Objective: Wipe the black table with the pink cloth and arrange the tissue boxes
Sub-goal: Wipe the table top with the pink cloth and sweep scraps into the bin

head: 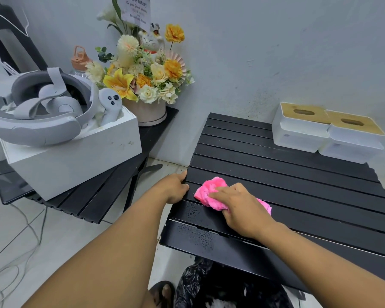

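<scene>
Left hand (pixel 176 188) grips the black table's (pixel 287 174) left edge. Right hand (pixel 239 207), fingers curled, holds the pink cloth (pixel 209 191) near that edge; soft and limp, it seems best bunched under the palm. Tissue boxes (pixel 302 130) sit at the far-right corner.

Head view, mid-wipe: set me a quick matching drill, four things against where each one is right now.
Things:
1. pink cloth
2. tissue boxes
3. left hand
4. water drops

Places:
A. far right corner of the black table
B. on the near left slats
C. under the right hand
D. gripping the table's left edge

Pairs: 1-C, 2-A, 3-D, 4-B.
</scene>
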`<action>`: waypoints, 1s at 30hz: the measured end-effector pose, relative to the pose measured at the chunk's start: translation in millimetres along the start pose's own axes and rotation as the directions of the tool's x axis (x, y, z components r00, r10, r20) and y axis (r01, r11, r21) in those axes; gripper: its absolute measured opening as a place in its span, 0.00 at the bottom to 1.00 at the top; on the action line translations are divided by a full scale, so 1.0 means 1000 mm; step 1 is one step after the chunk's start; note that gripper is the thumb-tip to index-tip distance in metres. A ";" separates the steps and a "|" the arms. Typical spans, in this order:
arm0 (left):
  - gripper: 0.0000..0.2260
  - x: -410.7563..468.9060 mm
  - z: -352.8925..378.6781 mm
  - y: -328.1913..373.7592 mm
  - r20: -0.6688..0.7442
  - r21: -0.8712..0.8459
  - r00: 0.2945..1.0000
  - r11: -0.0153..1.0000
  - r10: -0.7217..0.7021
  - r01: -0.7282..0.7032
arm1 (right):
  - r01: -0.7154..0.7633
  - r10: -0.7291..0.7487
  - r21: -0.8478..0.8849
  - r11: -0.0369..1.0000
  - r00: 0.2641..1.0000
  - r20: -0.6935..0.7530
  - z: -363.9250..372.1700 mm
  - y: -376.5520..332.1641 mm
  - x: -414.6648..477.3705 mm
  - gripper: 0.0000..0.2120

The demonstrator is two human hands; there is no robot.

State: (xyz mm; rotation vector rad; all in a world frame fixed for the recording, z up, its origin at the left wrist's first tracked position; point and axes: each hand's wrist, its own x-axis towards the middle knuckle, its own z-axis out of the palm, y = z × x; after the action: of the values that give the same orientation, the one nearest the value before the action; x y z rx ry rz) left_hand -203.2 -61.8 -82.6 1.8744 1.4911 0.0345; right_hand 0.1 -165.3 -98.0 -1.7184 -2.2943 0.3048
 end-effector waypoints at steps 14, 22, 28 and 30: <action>0.25 -0.010 0.003 0.003 -0.042 -0.018 0.999 1.000 -0.019 0.018 | -0.108 0.111 0.039 0.993 0.990 -0.090 -0.003 0.007 -0.013 0.23; 0.26 -0.009 0.002 0.001 -0.039 -0.089 0.999 0.996 -0.034 0.031 | 0.090 -0.093 0.052 0.995 0.995 0.048 0.012 -0.043 0.001 0.24; 0.26 -0.013 0.001 0.000 -0.043 -0.112 0.999 0.993 -0.026 0.021 | 0.135 -0.142 0.124 0.983 0.988 0.053 0.004 -0.042 -0.001 0.22; 0.26 -0.013 0.000 -0.001 -0.033 -0.126 0.999 0.992 -0.028 0.024 | 0.071 -0.062 0.178 0.981 0.997 -0.055 0.003 -0.033 0.000 0.16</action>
State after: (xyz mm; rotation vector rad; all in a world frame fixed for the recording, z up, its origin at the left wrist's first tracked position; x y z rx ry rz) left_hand -208.4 -73.3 -78.3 1.7623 1.5014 0.1463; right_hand -31.0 -175.2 -90.0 -1.5415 -2.2089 0.4373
